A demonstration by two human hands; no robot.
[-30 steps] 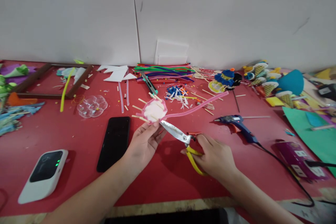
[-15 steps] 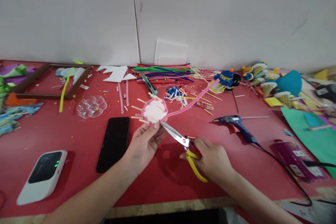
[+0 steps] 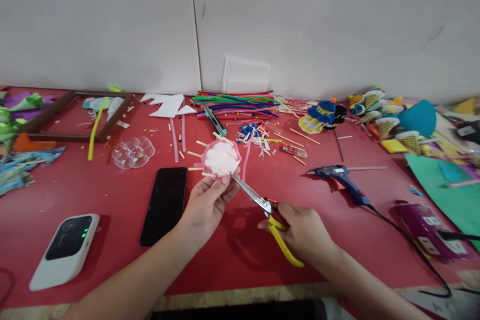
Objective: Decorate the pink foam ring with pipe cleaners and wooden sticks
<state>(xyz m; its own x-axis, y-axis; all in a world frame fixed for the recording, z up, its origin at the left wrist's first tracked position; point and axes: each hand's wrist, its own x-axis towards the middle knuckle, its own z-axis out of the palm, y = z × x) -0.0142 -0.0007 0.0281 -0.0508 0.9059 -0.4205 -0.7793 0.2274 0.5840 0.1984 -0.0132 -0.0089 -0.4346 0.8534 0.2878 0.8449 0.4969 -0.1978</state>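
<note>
My left hand [image 3: 206, 205] pinches the lower edge of a round pink-rimmed white craft piece [image 3: 220, 158] with short wooden sticks poking out of it. A pink straw [image 3: 245, 160] hangs off its right side, pointing up toward the far clutter. My right hand [image 3: 303, 232] grips yellow-handled scissors [image 3: 262, 205]; the blades look nearly closed, their tips at the craft piece's right edge where the straw joins.
On the red table [image 3: 112, 195] lie a black phone [image 3: 164, 205], a white device with green lights [image 3: 63, 250], a blue glue gun [image 3: 339, 180] with cord, a clear plastic flower shape [image 3: 133, 152], coloured straws [image 3: 236, 102], cut bits, paper cones [image 3: 382, 120] and a wooden frame [image 3: 71, 115].
The pink straw swung from pointing far right to pointing almost straight up beside the craft piece. The scissor blades have closed at the straw's base. Both hands stayed in place.
</note>
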